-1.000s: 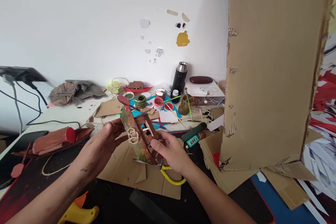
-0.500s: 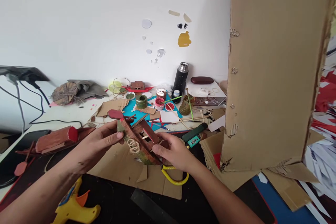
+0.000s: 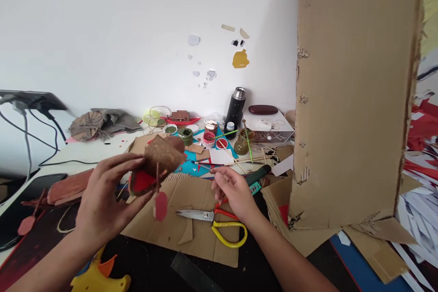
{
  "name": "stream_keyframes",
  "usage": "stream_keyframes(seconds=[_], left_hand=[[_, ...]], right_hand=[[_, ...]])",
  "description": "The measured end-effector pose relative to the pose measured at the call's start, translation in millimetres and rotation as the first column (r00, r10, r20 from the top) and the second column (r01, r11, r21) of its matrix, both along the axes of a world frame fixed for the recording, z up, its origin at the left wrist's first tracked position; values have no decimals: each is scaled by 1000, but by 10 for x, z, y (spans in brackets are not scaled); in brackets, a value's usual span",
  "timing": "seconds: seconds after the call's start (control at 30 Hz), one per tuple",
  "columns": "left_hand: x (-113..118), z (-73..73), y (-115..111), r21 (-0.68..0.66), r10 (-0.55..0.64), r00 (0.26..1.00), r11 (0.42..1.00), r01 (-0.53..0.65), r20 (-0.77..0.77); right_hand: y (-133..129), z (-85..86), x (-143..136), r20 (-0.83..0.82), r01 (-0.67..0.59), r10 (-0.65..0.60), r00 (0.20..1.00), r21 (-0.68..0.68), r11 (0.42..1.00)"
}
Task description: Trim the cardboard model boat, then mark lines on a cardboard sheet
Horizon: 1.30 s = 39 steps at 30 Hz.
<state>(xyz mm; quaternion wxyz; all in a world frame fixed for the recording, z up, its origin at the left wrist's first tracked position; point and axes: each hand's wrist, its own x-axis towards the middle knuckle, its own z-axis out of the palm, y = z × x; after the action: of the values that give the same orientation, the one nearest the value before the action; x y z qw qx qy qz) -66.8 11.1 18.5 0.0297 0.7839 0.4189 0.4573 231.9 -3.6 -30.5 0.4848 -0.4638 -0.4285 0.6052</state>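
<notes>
My left hand (image 3: 109, 191) grips a small brown model boat (image 3: 162, 157), tilted so that its rounded brown side and a red part face me. A pinkish-red paddle-shaped piece (image 3: 160, 206) hangs from the boat on a thin stick. To the right, my right hand (image 3: 232, 189) is off the boat, its fingers curled; whether anything small is between them cannot be made out. Scissors (image 3: 230, 233) with one yellow and one red handle lie just below it on a cardboard sheet (image 3: 201, 248).
Paint jars (image 3: 185, 136), sticks and a black thermos (image 3: 235, 108) stand behind. A second brown boat (image 3: 70, 186) lies left, a yellow glue gun (image 3: 99, 278) in front. A tall cardboard panel (image 3: 352, 100) rises at the right.
The boat has been turned over and moved left in my left hand. My right hand has let go of it, and the scissors beneath are now uncovered.
</notes>
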Motion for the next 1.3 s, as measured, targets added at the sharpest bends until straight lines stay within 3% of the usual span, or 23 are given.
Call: stream_keyframes(seconds=[0.07, 0.17, 0.23, 0.4, 0.6, 0.8, 0.97, 1.17, 1.3], left_hand=[[-22, -48, -9, 217, 32, 983, 976, 8, -180], [-68, -112, -34, 358, 7, 939, 925, 124, -343], [-96, -148, -68, 375, -9, 912, 910, 177, -410], [-78, -195, -172, 366, 33, 862, 913, 180, -506], [-5, -183, -181, 466, 40, 811, 835, 294, -584], [-72, -319, -203, 363, -19, 822, 891, 272, -569], [-104, -372, -191, 348, -40, 818, 892, 289, -574], [60, -209, -149, 201, -76, 963, 971, 131, -260], [110, -164, -95, 53, -12, 990, 998, 19, -139]], right_hand=[[-33, 17, -50, -25, -33, 33, 999, -16, 999], [-83, 5, -107, -46, -69, 68, 997, -35, 997], [-113, -9, -124, -42, -80, 79, 996, -46, 996], [-149, -13, -115, -20, -74, 73, 997, -52, 996], [-138, 9, -90, -23, -21, 19, 1000, -77, 997], [-121, 58, -60, -48, 33, -37, 998, -81, 996], [-76, 149, -30, -28, 7, -8, 1000, -38, 999], [-37, 198, -3, -44, -9, 8, 999, -21, 1000], [-63, 172, -20, -51, -22, 20, 999, -26, 999]])
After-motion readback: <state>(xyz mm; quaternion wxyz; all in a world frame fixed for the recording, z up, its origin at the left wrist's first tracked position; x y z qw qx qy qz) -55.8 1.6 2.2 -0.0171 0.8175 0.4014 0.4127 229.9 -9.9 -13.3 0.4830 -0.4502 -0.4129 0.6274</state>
